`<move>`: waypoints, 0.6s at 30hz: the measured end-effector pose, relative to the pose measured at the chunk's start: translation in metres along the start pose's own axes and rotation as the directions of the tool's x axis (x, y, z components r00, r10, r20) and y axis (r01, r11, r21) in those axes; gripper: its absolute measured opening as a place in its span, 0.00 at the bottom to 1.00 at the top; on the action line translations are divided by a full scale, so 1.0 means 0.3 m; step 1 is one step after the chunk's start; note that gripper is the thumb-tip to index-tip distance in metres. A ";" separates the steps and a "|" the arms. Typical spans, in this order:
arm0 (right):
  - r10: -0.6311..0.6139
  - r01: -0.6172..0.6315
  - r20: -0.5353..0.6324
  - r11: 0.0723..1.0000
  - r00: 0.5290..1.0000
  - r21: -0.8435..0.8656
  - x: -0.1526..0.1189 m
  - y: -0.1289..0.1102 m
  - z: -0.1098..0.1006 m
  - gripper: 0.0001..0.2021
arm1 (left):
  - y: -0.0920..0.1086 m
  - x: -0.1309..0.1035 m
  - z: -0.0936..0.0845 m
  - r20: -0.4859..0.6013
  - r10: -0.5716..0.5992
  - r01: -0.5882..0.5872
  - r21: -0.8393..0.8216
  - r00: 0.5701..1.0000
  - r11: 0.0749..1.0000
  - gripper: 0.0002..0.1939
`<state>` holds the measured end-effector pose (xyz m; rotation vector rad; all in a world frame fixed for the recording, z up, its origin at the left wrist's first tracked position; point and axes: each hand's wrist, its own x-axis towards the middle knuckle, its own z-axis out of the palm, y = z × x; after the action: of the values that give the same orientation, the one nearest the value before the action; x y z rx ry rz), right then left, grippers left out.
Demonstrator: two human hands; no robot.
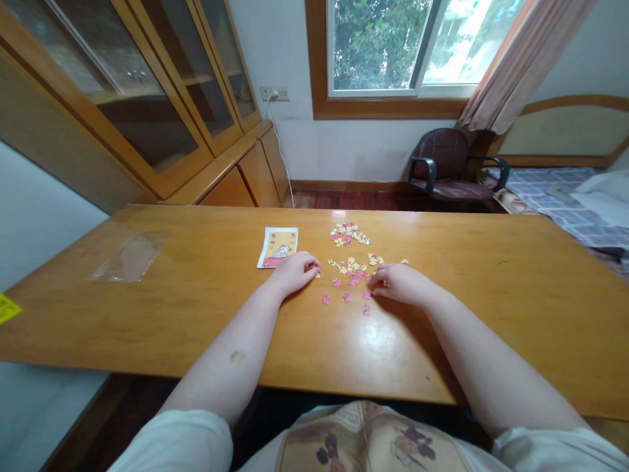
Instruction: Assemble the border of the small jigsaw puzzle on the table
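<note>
Jigsaw pieces [347, 297] sit right of picture card [282, 247]; left hand [295, 270], right hand [405, 284] curl fingers, grip unclear. Light, flat nudges suit best.

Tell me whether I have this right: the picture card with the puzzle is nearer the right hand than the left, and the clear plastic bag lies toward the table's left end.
Not quite: the head view shows the picture card nearer the left hand than the right hand. The clear plastic bag does lie toward the table's left end.
</note>
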<state>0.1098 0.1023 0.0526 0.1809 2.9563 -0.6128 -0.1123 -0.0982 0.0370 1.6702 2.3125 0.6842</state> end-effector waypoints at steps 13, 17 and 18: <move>-0.046 0.046 0.013 0.999 0.999 -0.026 0.012 -0.019 0.021 0.08 | 0.072 -0.040 -0.007 0.311 0.190 -0.159 -0.123 0.931 0.980 0.11; -0.040 0.040 0.019 0.999 0.999 -0.024 0.007 -0.012 0.012 0.08 | 0.082 -0.040 0.006 0.315 0.196 -0.182 -0.073 0.928 0.981 0.09; -0.030 0.030 0.018 0.999 0.999 -0.028 0.005 -0.007 0.007 0.08 | 0.083 -0.039 0.008 0.313 0.196 -0.183 -0.070 0.929 0.981 0.08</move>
<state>0.1082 0.0997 0.0513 0.1284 2.9546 -0.5723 -0.0863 -0.1023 0.0457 1.8472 1.9220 0.4496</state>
